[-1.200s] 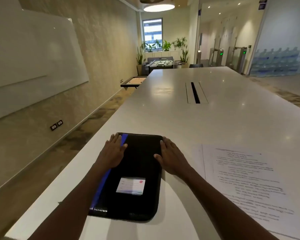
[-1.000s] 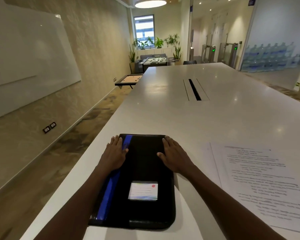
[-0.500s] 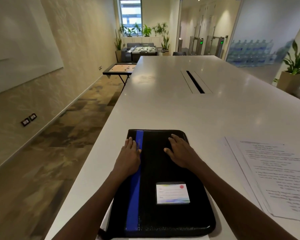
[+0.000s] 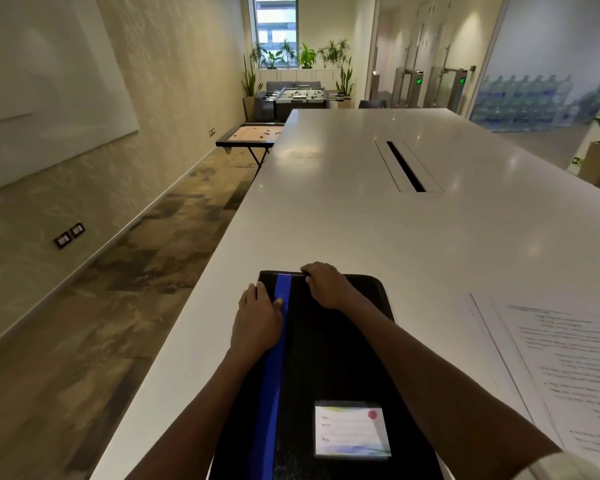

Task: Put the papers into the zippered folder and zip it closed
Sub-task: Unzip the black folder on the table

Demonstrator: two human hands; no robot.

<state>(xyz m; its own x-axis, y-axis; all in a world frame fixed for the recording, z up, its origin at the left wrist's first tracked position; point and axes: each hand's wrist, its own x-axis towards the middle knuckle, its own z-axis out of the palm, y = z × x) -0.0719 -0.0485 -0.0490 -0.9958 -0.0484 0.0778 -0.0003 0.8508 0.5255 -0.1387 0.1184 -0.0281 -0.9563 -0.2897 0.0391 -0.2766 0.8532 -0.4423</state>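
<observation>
A black zippered folder with a blue stripe and a white label card lies closed on the white table, near its left edge. My left hand rests flat on the folder's far left part, over the stripe. My right hand is curled over the folder's far edge, fingers bent down at the rim; what the fingertips pinch is hidden. Printed papers lie flat on the table to the right of the folder, apart from both hands.
A dark cable slot runs down the table's middle farther away. The table's left edge drops to a carpeted floor. A small game table, a foosball table and potted plants stand at the room's far end.
My right hand moved forward from lying flat on the cover to curling over the folder's far edge. The left hand stayed on the stripe. The camera view shifted left and closer.
</observation>
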